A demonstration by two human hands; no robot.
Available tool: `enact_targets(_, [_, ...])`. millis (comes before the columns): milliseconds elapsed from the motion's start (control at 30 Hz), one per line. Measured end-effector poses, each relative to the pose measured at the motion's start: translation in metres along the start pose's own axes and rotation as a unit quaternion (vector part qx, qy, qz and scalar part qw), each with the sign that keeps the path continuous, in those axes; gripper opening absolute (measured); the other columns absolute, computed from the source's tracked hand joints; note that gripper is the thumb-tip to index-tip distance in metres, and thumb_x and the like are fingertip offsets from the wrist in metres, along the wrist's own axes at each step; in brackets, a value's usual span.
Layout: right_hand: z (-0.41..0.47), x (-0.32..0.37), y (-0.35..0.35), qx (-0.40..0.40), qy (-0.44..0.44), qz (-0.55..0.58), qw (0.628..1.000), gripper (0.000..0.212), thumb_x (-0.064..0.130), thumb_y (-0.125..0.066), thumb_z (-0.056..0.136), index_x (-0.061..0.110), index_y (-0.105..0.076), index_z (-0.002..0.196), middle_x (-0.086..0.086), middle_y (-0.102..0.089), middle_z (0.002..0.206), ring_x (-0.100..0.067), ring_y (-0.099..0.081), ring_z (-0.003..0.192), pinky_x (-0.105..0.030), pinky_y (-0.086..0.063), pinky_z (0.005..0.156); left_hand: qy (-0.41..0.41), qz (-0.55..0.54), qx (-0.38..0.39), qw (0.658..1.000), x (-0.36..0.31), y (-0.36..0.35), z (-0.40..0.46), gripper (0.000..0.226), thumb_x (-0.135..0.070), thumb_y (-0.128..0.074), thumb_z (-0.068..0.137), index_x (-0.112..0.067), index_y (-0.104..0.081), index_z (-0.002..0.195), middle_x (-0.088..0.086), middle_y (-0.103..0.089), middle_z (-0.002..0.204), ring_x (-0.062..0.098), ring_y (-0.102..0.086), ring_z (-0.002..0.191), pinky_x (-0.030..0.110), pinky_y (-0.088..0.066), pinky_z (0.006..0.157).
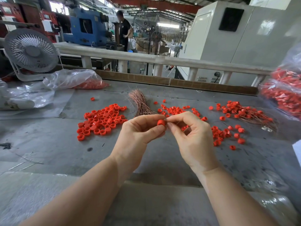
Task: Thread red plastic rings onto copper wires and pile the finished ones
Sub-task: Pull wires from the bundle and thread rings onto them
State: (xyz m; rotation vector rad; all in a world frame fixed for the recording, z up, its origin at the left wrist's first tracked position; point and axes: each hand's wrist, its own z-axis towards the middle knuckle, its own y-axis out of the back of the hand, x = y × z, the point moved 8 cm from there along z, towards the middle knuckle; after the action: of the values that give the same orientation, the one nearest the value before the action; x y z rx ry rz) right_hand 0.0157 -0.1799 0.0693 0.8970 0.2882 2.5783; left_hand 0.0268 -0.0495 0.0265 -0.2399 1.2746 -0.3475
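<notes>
Two bare hands meet above the middle of the grey table [48, 144], with the work laid out around them, left to right.

At 10 o'clock from the hands, a clear plastic bag [71, 79] lies slumped on the table with red parts inside. A white desk fan [31, 51] stands behind it.

At 9 o'clock, a loose pile of red plastic rings [102, 119] rests on the table surface.

At 12 o'clock, a bundle of copper wires [140, 103] lies fanned out, its near end just behind the fingertips.

Left hand [138, 132]: closed, thumb and forefinger pinching one red ring [161, 122] (held clear of the table).

Right hand [190, 132]: fingertips pinched together, touching the right side of the held ring. Whether a wire sits between these fingertips cannot be told.

At 2 o'clock, more scattered rings [224, 134] lie near the right hand. Beyond them, the finished pile [244, 111] shows rings already on wires.

At 3 o'clock, at the table's right edge, a full plastic bag [285, 93] holds more finished pieces.
</notes>
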Motion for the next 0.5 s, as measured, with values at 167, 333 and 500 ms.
enact_targets(167, [-0.001, 0.003, -0.003, 0.013, 0.019, -0.033, 0.999, 0.011, 0.000, -0.069, 0.078, 0.011, -0.071, 0.079, 0.005, -0.065, 0.077, -0.005, -0.057, 0.074, -0.007, -0.039, 0.065, 0.008, 0.018, -0.019, 1.000, 0.002, 0.002, 0.000, 0.016, -0.016, -0.069, 0.062, -0.015, -0.075, 0.076, 0.003, -0.070, 0.070, 0.010, -0.064, 0.064, 0.020, -0.054, 0.064])
enact_targets(333, [-0.003, 0.002, -0.008, 0.029, 0.010, -0.039, 0.999, 0.006, 0.008, -0.063, 0.080, 0.010, -0.069, 0.080, 0.005, -0.062, 0.078, -0.007, -0.058, 0.074, -0.024, -0.048, 0.069, 0.008, 0.048, -0.034, 0.998, 0.002, 0.006, 0.002, 0.008, -0.007, -0.064, 0.073, -0.010, -0.068, 0.080, -0.001, -0.067, 0.062, 0.007, -0.061, 0.056, 0.017, -0.051, 0.057])
enact_targets(500, [-0.003, 0.002, -0.009, 0.040, 0.009, -0.060, 0.997, 0.005, 0.009, -0.065, 0.083, 0.010, -0.070, 0.084, 0.005, -0.063, 0.079, -0.007, -0.057, 0.073, -0.025, -0.048, 0.068, 0.018, -0.001, -0.048, 0.999, 0.005, 0.010, 0.003, 0.011, -0.003, -0.061, 0.076, -0.010, -0.069, 0.077, 0.001, -0.068, 0.063, 0.007, -0.061, 0.055, 0.016, -0.051, 0.056])
